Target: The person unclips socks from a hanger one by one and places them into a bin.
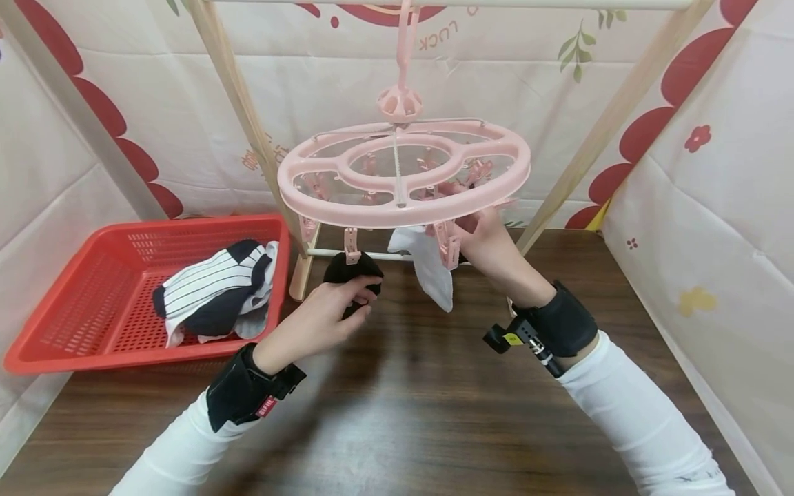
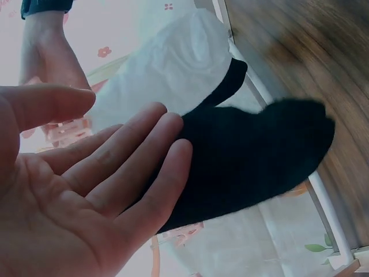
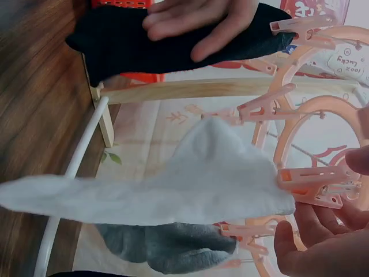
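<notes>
A black sock (image 2: 253, 167) hangs from a pink clothes peg (image 1: 351, 246) on the left of a round pink drying hanger (image 1: 347, 210). My left hand (image 1: 331, 308) touches this sock with loosely straight fingers, its palm showing in the left wrist view. To the right a white sock (image 3: 213, 179) hangs with its cuff at another pink peg (image 3: 314, 180). My right hand (image 3: 334, 231) has its thumb and fingers about the handle end of that peg. In the head view, the hanger's rim partly hides this hand. A grey sock (image 3: 167, 245) hangs beyond the white one.
A red basket (image 1: 56, 344) stands at the left on the dark wooden table (image 1: 397, 413), with striped and dark clothes (image 1: 220, 286) inside. The hanger is hung from a wooden frame (image 1: 236, 89) with a white lower bar (image 1: 322, 253). Patterned cloth walls enclose the space.
</notes>
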The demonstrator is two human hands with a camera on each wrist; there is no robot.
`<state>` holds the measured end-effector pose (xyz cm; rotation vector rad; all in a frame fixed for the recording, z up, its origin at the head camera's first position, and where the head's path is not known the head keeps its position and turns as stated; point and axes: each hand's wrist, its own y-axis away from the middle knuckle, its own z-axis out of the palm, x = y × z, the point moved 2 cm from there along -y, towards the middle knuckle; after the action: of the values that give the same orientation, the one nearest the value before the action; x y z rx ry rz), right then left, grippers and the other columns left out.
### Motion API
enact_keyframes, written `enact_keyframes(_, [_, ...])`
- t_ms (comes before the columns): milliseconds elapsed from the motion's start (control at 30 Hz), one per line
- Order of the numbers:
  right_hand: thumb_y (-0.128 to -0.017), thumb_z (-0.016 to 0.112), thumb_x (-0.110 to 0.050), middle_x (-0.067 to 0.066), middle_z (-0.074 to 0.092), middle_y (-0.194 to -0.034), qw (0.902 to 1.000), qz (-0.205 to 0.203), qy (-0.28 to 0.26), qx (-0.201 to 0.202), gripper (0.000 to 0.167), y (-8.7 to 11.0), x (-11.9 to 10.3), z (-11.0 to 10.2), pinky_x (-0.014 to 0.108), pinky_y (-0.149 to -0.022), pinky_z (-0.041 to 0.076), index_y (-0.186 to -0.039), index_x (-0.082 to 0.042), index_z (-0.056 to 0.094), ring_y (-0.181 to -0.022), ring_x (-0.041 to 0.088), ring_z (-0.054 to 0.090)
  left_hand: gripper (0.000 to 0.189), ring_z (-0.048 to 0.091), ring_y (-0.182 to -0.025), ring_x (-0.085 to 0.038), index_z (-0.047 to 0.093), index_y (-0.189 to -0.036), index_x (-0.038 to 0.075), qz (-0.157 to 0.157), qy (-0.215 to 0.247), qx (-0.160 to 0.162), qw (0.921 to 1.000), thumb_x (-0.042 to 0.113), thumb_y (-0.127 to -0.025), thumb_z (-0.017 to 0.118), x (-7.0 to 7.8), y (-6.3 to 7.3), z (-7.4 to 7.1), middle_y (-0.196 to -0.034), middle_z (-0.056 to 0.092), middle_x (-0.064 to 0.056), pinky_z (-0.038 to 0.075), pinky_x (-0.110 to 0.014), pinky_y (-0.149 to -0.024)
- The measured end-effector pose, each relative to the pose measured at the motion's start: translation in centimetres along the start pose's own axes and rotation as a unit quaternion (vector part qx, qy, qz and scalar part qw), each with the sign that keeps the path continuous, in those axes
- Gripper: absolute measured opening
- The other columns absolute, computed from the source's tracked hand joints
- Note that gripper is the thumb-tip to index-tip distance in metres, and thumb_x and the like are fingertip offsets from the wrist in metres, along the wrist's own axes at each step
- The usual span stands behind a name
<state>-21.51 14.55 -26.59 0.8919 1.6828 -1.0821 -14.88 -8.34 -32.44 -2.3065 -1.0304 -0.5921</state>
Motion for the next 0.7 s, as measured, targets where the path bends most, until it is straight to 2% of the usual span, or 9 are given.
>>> enact_keyframes(100, [-0.095, 0.053, 0.002, 0.016, 0.049, -0.135, 0.9998, -0.003, 0.010, 0.015, 0.049, 0.2, -0.1, -0.1, 0.024, -0.083, 0.047, -0.142, 0.005, 0.039, -0.114, 0.019, 0.053, 0.041, 0.067, -0.097, -0.022, 0.054, -0.129, -0.003, -0.001, -0.001, 0.010, 0.9999, 0.001, -0.088, 0.061, -0.4, -0.3, 0.0, -0.105, 0.069, -0.011, 0.051, -0.039, -0.083])
enact_keyframes(200, [-0.097, 0.054, -0.002, 0.015, 0.057, -0.121, 0.9995, -0.015, 0.024, 0.014, 0.042, 0.4, -0.3, -0.3, 0.024, -0.078, 0.049, -0.137, 0.004, 0.045, -0.103, 0.016, 0.058, 0.042, 0.066, -0.099, -0.024, 0.053, -0.129, -0.004, 0.000, -0.004, 0.018, 0.9998, 0.000, -0.088, 0.061, -0.7, -0.6, -0.1, -0.107, 0.068, -0.013, 0.050, -0.040, -0.085])
enact_keyframes(233, [-0.097, 0.054, -0.003, 0.017, 0.060, -0.113, 0.9995, -0.023, 0.022, 0.008, 0.038, 0.4, -0.3, -0.3, 0.026, -0.076, 0.050, -0.134, 0.005, 0.048, -0.094, 0.017, 0.061, 0.041, 0.066, -0.100, -0.025, 0.053, -0.128, -0.004, -0.001, -0.005, 0.020, 0.9998, 0.001, -0.088, 0.061, -0.8, -0.7, -0.2, -0.109, 0.067, -0.014, 0.049, -0.041, -0.086])
enact_keyframes(333, [-0.097, 0.055, -0.005, 0.016, 0.062, -0.106, 0.9988, -0.043, 0.023, -0.005, 0.035, 0.6, -0.5, -0.2, 0.029, -0.083, 0.049, -0.131, 0.004, 0.050, -0.094, 0.017, 0.062, 0.041, 0.065, -0.102, -0.028, 0.054, -0.128, -0.004, -0.006, -0.013, 0.025, 0.9996, 0.002, -0.088, 0.062, -1.1, -1.0, -0.4, -0.112, 0.067, -0.016, 0.049, -0.043, -0.087])
enact_keyframes(467, [-0.096, 0.056, -0.003, 0.011, 0.058, -0.121, 0.9990, -0.039, 0.020, -0.007, 0.039, 0.8, -0.6, 0.0, 0.031, -0.096, 0.043, -0.134, 0.003, 0.048, -0.113, 0.019, 0.056, 0.043, 0.064, -0.104, -0.031, 0.053, -0.129, -0.005, -0.022, -0.007, 0.028, 0.9993, 0.005, -0.088, 0.065, -1.6, -1.3, -0.5, -0.115, 0.065, -0.018, 0.049, -0.044, -0.087])
enact_keyframes(600, [-0.097, 0.055, -0.003, 0.014, 0.056, -0.127, 0.9998, -0.011, 0.011, -0.012, 0.040, 1.1, -0.8, 0.4, 0.032, -0.095, 0.045, -0.135, 0.004, 0.045, -0.115, 0.019, 0.057, 0.048, 0.063, -0.105, -0.030, 0.054, -0.128, -0.004, -0.043, 0.004, 0.023, 0.9988, 0.015, -0.087, 0.071, -1.9, -1.7, -0.5, -0.119, 0.064, -0.017, 0.048, -0.042, -0.090])
enact_keyframes(700, [-0.097, 0.054, -0.003, 0.017, 0.057, -0.128, 0.9998, -0.001, -0.003, -0.020, 0.040, 1.2, -0.9, 0.7, 0.035, -0.095, 0.045, -0.136, 0.004, 0.044, -0.116, 0.019, 0.056, 0.045, 0.064, -0.101, -0.028, 0.057, -0.123, 0.001, -0.051, 0.014, 0.020, 0.9984, 0.021, -0.086, 0.073, -1.8, -1.9, -0.5, -0.113, 0.066, -0.015, 0.048, -0.042, -0.088])
